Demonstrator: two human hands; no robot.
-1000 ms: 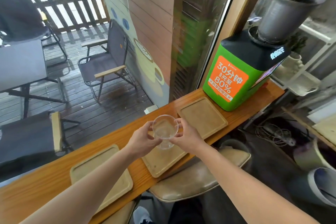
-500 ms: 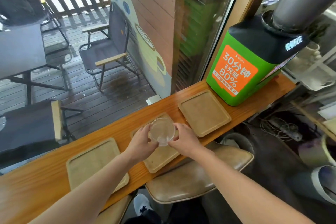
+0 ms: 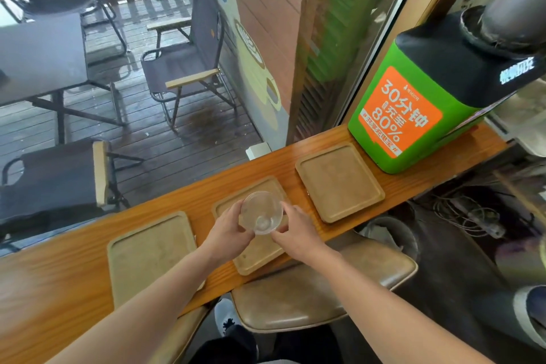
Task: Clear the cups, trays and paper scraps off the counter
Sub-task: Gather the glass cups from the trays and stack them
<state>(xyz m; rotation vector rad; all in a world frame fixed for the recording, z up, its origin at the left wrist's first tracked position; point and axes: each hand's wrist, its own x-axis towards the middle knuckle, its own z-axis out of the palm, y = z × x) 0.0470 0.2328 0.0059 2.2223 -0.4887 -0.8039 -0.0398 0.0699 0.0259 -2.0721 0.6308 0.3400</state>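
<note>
A clear plastic cup (image 3: 261, 213) is held upright over the middle wooden tray (image 3: 260, 257) on the narrow wooden counter (image 3: 74, 260). My left hand (image 3: 229, 229) grips its left side and my right hand (image 3: 291, 230) touches its right side. A second tray (image 3: 150, 254) lies to the left and a third tray (image 3: 338, 180) to the right. Whether the cup rests on the tray or hovers just above it I cannot tell. No paper scraps show.
A green and black charging box (image 3: 419, 103) with an orange label stands at the counter's right end, a grey pot (image 3: 514, 0) on top. A padded stool (image 3: 319, 292) sits below the counter edge. Glass backs the counter; cables and pots lie at the right.
Both hands have lowered the cup toward the middle tray, and its mouth now faces up toward me. The view has tilted down and closer to the counter.
</note>
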